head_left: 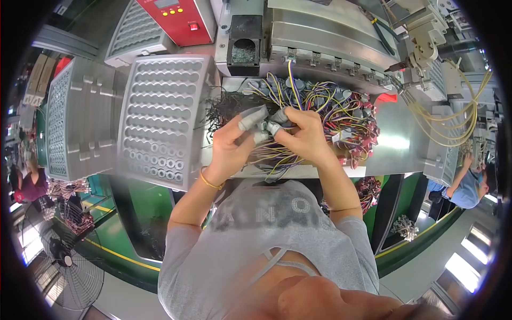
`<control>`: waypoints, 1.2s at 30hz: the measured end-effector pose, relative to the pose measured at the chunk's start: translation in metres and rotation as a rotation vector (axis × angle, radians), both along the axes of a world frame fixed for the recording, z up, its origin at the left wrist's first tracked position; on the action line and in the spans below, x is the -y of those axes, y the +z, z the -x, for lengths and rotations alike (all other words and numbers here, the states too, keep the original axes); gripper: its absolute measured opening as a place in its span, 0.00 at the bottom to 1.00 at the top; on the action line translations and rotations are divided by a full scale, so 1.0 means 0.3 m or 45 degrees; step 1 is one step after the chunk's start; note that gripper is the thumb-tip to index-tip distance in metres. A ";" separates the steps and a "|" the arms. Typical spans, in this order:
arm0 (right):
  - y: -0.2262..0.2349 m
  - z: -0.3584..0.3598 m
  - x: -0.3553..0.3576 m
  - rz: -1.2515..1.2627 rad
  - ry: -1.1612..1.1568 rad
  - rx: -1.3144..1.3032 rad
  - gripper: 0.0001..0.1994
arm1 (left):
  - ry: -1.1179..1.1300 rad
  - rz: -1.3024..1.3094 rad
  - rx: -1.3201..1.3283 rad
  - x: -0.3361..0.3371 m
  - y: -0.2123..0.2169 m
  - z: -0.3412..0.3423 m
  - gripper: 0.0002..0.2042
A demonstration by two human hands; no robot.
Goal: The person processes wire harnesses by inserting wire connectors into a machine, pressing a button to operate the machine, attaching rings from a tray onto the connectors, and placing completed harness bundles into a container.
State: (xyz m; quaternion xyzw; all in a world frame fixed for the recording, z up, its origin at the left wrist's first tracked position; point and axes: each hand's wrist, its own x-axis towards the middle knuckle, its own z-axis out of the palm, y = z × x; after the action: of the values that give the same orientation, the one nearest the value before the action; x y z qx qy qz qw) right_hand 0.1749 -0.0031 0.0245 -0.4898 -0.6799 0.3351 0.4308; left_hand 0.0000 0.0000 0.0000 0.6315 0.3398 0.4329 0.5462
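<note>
A: We start with the largest thing: the grey metal machine (320, 37) across the top of the frame, with a red control box (178, 18) at upper left. Left of centre lies a grey moulded tray (160, 117) full of round sockets, a second tray (69, 128) just beside it.

B: Next down, the heap of coloured wire harnesses (341, 114) on the bench, centre to centre-right, just below the machine's front edge. We judge it light, limp and tangle-prone; lifting one lead would likely drag its neighbours.

A: Agreed. The wires look thin and soft, the small connectors at their ends stiffer. We would take hold at a connector or close behind it, not mid-wire.

B: Hands now. Left hand (232, 144), centre frame, fingers curled and pinching a small piece, grey finger cots (252, 118) on the tips. A yellow band (209, 181) sits at the wrist.

A: Right hand (304, 136) touches the left, closed in a pinch on the same small bundle of wires (272, 154) that trails down between both hands. Cots should add grip on slick insulation.

B: What exact part sits between the fingertips, we cannot tell; it is too small.
</note>
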 end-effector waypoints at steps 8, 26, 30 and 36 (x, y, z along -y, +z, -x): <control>-0.023 0.015 0.015 0.242 0.004 -0.113 0.04 | 0.024 0.362 0.359 -0.021 -0.028 -0.040 0.11; -0.080 -0.144 -0.122 0.284 -0.829 -0.872 0.05 | 0.100 0.941 0.259 -0.229 0.020 -0.246 0.12; -0.137 -0.130 -0.165 0.263 -0.919 -0.917 0.05 | 0.331 0.647 0.150 -0.285 -0.017 -0.338 0.13; -0.129 -0.129 -0.176 0.295 -0.881 -0.873 0.07 | 0.416 0.629 0.332 -0.301 -0.044 -0.360 0.16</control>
State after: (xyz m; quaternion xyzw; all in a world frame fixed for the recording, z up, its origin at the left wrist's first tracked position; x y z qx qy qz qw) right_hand 0.2137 0.0498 -0.0141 -0.5928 -0.2552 0.3876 0.6582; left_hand 0.1080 0.0903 -0.0132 0.3563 0.4586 0.4965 0.6451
